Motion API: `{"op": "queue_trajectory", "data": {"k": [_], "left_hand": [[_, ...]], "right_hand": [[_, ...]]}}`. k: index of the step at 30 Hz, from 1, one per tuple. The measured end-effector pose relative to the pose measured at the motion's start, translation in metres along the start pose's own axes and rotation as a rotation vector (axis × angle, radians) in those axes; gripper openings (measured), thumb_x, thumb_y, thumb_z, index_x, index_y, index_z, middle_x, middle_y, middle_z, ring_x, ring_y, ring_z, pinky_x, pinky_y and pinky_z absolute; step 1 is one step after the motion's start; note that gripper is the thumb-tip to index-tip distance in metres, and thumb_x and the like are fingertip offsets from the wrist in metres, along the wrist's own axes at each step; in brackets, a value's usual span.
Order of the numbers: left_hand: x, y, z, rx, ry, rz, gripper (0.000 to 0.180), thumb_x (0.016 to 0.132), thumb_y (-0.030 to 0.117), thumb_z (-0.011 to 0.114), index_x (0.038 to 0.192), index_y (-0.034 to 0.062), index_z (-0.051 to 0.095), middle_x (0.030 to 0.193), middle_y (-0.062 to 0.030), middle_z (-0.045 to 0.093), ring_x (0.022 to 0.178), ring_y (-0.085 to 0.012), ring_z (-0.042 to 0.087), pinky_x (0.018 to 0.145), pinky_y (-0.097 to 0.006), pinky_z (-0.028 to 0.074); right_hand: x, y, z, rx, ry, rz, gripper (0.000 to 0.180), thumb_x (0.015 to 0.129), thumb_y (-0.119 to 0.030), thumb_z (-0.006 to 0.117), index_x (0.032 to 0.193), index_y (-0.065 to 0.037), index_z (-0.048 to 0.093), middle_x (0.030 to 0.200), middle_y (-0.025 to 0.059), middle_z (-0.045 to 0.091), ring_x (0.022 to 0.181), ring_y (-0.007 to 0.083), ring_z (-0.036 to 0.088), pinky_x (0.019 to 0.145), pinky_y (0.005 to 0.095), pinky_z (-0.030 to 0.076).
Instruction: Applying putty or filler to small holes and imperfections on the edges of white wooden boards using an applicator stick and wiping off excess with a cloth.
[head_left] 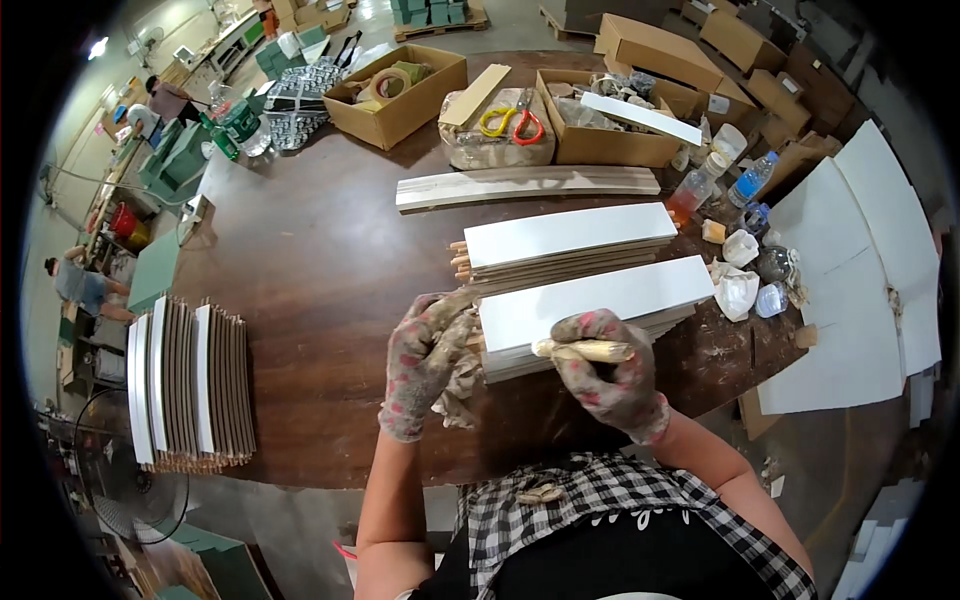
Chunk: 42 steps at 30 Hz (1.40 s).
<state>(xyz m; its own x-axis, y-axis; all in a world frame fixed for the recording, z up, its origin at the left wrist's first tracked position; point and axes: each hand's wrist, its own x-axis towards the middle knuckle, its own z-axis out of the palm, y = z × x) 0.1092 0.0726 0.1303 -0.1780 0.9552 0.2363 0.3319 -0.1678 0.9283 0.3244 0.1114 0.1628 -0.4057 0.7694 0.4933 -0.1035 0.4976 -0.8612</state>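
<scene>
1 pale stick (604, 351): in my right hand (612, 385), fingers wrapped round it, by the near board stack (598, 295).
Stick handling: probably light; stiff or squeezable, can't tell; hold mid-length.
Left hand (425, 355): fingers half curled at that stack's left end; can't tell if gripping.
Near board stack: on brown surface (310, 250); boards likely stiff, white faces maybe slippery; take long edges.
Crumpled cloth (458, 395): soft-looking, beside left hand.
</scene>
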Motion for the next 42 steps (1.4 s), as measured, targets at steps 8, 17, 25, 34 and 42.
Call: {"op": "queue_trajectory", "data": {"k": [8,17,25,34,42], "left_hand": [[-0.001,-0.012,0.008,-0.284,0.046,-0.048,0.029,0.083,0.007,0.062,0.111,-0.0004,0.065,0.102,-0.0112,0.064,0.089,-0.019,0.063,0.079,-0.03,0.05],[-0.01,-0.019,0.013,-0.297,0.047,-0.017,0.017,0.082,0.001,0.063,0.099,-0.0019,0.062,0.099,-0.0077,0.063,0.089,-0.0138,0.06,0.08,-0.027,0.049],[-0.012,-0.022,0.016,-0.308,0.051,0.001,0.017,0.082,0.001,0.063,0.099,-0.001,0.062,0.096,-0.0069,0.064,0.086,-0.0129,0.061,0.077,-0.027,0.05],[-0.013,-0.028,0.018,-0.186,0.109,0.118,0.022,0.077,0.005,0.069,0.098,0.002,0.067,0.096,-0.012,0.066,0.088,-0.0247,0.065,0.077,-0.033,0.052],[-0.012,-0.028,0.015,-0.1,0.077,0.201,0.024,0.075,0.011,0.071,0.098,0.0035,0.069,0.101,-0.013,0.067,0.094,-0.0277,0.065,0.081,-0.036,0.052]], "right_hand": [[0.009,-0.006,0.029,-0.298,-0.098,-0.047,0.018,0.078,-0.004,0.071,0.091,-0.004,0.059,0.076,0.0096,0.066,0.065,0.0218,0.067,0.059,0.0299,0.054],[0.009,-0.007,0.033,-0.47,-0.091,-0.15,0.017,0.077,-0.007,0.071,0.088,-0.006,0.058,0.078,0.0083,0.066,0.063,0.0219,0.067,0.057,0.0322,0.054],[0.0,0.005,0.026,-0.526,-0.04,-0.16,0.015,0.078,-0.01,0.068,0.089,-0.009,0.058,0.071,0.0037,0.063,0.057,0.0156,0.063,0.053,0.0289,0.053],[-0.009,0.006,0.018,-0.483,-0.04,-0.073,0.016,0.077,-0.009,0.068,0.088,-0.008,0.057,0.075,0.0038,0.064,0.058,0.0142,0.064,0.051,0.0285,0.054],[-0.004,0.006,0.021,-0.525,-0.097,-0.193,0.016,0.083,-0.009,0.065,0.097,-0.005,0.057,0.073,0.0043,0.061,0.053,0.0132,0.059,0.045,0.0265,0.049]]}}
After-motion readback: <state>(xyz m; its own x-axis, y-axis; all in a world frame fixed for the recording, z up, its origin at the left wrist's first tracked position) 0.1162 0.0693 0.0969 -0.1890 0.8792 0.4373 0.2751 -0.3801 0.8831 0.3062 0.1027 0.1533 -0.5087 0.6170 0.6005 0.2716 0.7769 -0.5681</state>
